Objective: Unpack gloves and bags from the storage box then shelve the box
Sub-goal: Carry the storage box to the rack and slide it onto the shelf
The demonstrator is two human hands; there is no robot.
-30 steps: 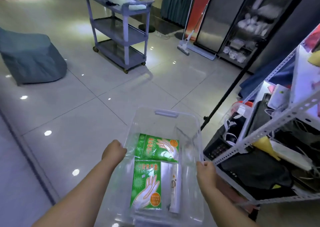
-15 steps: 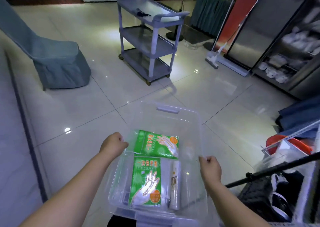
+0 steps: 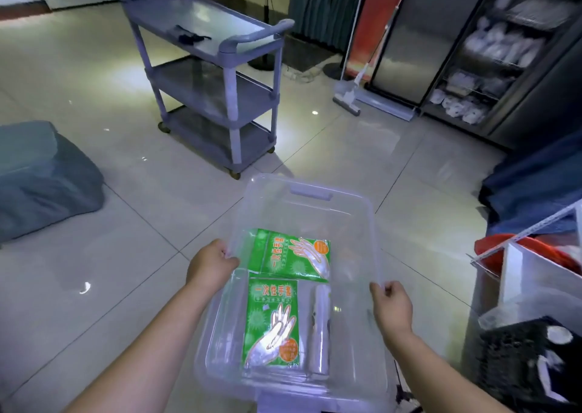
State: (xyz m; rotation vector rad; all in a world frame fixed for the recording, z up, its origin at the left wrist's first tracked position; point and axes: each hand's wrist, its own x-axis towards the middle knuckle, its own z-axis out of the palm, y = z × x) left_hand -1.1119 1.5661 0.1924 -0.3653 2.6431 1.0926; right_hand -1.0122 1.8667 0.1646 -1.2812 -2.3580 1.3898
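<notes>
The left hand (image 3: pixel 211 266) and right hand (image 3: pixel 392 305) grip the box (image 3: pixel 315 219), now swung toward the cart (image 3: pixel 214 88) ahead; nothing unpacked yet.

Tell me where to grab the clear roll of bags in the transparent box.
Probably take the clear plastic roll of bags around its middle, from above and its right side. It lies flat on the floor of the transparent storage box, the near green glove packet close against its left, bare floor on its right. The right hand, gripping the box rim, is nearer.
</notes>
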